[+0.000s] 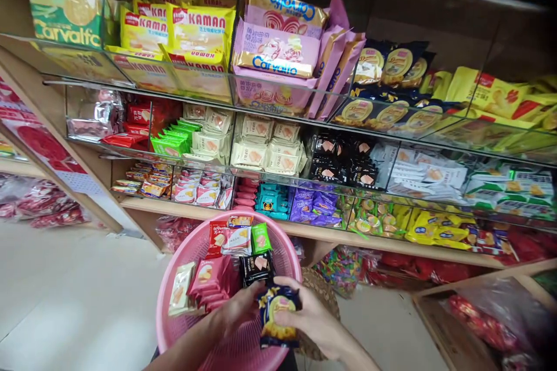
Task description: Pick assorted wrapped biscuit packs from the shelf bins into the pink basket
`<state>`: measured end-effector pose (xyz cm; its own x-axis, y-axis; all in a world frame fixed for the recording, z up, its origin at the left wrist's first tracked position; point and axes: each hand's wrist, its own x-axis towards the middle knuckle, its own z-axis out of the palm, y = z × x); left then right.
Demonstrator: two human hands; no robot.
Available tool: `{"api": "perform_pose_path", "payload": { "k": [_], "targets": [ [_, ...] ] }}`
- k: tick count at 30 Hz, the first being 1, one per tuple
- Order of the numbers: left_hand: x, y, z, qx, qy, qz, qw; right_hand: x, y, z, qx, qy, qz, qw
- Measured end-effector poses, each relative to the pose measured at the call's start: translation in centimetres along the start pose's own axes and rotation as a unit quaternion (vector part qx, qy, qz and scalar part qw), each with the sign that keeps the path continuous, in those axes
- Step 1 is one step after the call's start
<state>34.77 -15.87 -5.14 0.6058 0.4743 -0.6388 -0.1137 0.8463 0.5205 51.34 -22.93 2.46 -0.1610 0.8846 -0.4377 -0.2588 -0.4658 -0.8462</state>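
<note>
A dark blue cookie packet with a gold oval label is upright over the right part of a pink plastic basket. My right hand grips its right side, thumb across the front. At its upper left edge, my left hand closes on the packet, with some fingertips hidden. Just beyond the hands lie black snack packets. Also in the basket are a stack of pinkish-red packets, cream packets, a green packet, a white packet and a red packet.
Glass-fronted shelves of sorted snacks rise ahead, with matching dark blue packets at upper right and purple Carvalfo packs at centre. Behind the basket stands a woven round object. A wooden bin with bagged red goods is at right.
</note>
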Motion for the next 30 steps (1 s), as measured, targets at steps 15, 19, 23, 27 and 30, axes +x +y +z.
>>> {"api": "perform_pose_path", "payload": {
  "k": [15,19,23,27,30],
  "targets": [
    [-3.2,-0.5,1.1,-0.149,-0.095,-0.043,0.983,5.2,1.8,0.3,-0.136,-0.061,0.079,0.986],
    [-4.8,-1.8,1.6,-0.167,-0.054,-0.017,0.984,5.1,1.7,0.3,-0.140,-0.035,0.085,0.986],
    [-5.0,-2.3,2.2,-0.128,0.016,-0.019,0.991,5.2,2.0,0.3,-0.163,-0.023,0.086,0.983],
    [-4.8,-2.4,2.1,-0.121,0.031,-0.002,0.992,5.3,2.3,-0.2,-0.192,-0.050,0.078,0.977],
    [-5.0,-2.5,1.2,-0.103,0.049,-0.029,0.993,5.5,2.2,-0.6,-0.192,-0.068,0.061,0.977]
  ]
}}
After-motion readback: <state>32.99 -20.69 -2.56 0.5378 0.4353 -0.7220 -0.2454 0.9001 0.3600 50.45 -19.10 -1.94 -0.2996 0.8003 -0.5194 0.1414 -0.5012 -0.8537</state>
